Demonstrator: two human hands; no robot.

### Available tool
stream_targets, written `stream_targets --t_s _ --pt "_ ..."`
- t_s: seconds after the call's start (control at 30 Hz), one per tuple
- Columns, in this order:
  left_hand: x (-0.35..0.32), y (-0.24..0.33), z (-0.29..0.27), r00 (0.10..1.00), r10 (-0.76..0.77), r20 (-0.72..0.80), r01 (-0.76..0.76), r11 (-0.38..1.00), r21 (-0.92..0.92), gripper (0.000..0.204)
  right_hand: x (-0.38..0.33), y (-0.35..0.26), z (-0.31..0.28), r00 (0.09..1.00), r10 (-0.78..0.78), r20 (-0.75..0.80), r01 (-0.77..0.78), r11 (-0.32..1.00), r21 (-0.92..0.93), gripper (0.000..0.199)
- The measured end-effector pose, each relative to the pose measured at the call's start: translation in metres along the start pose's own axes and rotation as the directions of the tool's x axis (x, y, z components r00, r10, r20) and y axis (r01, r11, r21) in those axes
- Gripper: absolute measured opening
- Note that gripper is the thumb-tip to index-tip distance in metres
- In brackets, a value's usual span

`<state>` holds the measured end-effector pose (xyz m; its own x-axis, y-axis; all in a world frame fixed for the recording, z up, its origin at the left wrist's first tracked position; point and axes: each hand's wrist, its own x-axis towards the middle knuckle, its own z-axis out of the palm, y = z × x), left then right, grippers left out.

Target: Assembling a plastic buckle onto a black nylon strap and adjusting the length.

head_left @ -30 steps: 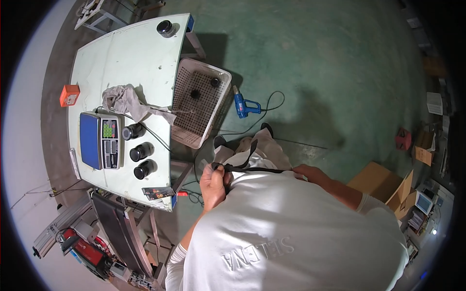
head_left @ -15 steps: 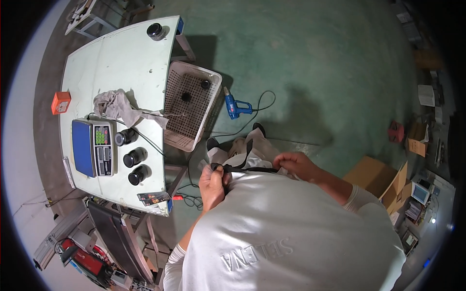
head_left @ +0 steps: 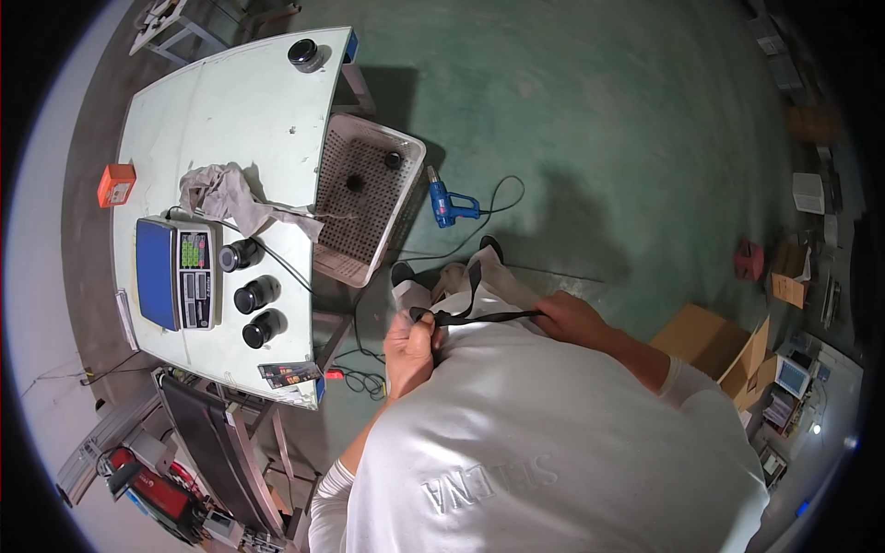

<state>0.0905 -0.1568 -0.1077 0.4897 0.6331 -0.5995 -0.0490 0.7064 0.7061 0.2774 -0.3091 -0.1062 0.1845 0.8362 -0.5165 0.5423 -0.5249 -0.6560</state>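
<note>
A black strap runs taut across my front, level with my waist. My left hand is closed on its left end, and my right hand is closed on its right end. A loop of the same strap rises over the light cloth of an apron hanging below my hands. My dark shoes show on the green floor under it. My white shirt hides whatever lies lower on my body.
A white table stands to my left with a blue scale, three black jars, a grey rag, an orange box. A perforated crate hangs off its edge. A blue heat gun lies on the floor; cardboard boxes at right.
My right hand has slid out to the right along the strap, pulling it into a straight line. My head has shifted, so the table sits lower and farther left in view.
</note>
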Motion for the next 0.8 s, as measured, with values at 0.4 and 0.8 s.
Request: stream_targets --t_s 0.4,0.8 --pt "-0.011 0.038 -0.012 0.972 0.023 -0.235 -0.070 0.978 -0.195 0.014 0.048 -0.081 -0.022 0.975 -0.094 0.202 0.020 0.940 0.340 0.017" --pt "-0.018 0.030 -0.015 0.987 -0.115 -0.114 0.097 0.984 -0.151 0.010 0.063 -0.110 0.015 0.971 -0.231 -0.060 0.210 0.710 0.673 0.036"
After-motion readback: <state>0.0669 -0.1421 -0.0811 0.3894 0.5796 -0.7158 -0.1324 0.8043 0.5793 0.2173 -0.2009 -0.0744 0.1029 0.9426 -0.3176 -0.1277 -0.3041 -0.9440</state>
